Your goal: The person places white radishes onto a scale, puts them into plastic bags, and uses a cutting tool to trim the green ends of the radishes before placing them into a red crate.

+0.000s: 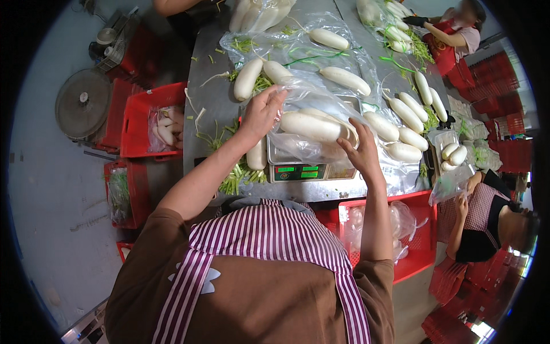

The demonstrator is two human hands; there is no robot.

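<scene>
A clear plastic bag (294, 144) with white radishes (311, 126) in it lies over the metal pan of a digital weighing scale (302, 173), whose green display is lit. My left hand (264, 112) pinches the bag's upper left edge between thumb and fingers. At the bag's right end, my right hand (364, 148) has its fingers apart, with the thumb against the radishes' ends. Part of the pan is hidden under the bag. Another white radish (256, 155) lies just left of the scale, beside cut green stems (234, 178).
Loose radishes (380, 126) lie right of the scale, others (248, 79) behind it. Red crates (150, 96) (414, 262) stand left and below the metal table's (206, 107) front edge. A person (477, 215) at right handles a bag; another person (447, 38) works at the far right.
</scene>
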